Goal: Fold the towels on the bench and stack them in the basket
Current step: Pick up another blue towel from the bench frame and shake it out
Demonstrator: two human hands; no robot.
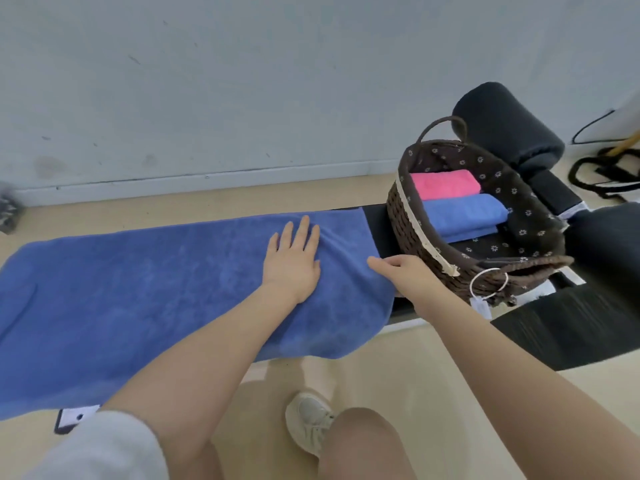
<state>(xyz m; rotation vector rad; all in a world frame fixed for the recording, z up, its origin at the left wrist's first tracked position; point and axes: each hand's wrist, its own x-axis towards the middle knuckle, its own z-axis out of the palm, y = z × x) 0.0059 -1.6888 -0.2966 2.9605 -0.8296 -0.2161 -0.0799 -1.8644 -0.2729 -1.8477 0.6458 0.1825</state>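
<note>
A large blue towel (138, 299) lies spread flat along the black bench (381, 230), covering most of it. My left hand (292, 261) presses flat on the towel near its right end, fingers straight. My right hand (401, 271) grips the towel's right edge, thumb on top and fingers hidden under the cloth. To the right stands a dark wicker basket (412, 237) with a flowered lining. Inside it lie a folded pink towel (445, 183) and a folded blue towel (464, 213) side by side.
A black padded roller (509, 129) and bench frame parts stand behind and right of the basket. Black cables (602, 174) lie on the floor at far right. The wall runs close behind the bench. My shoe (308, 420) is on the beige floor below.
</note>
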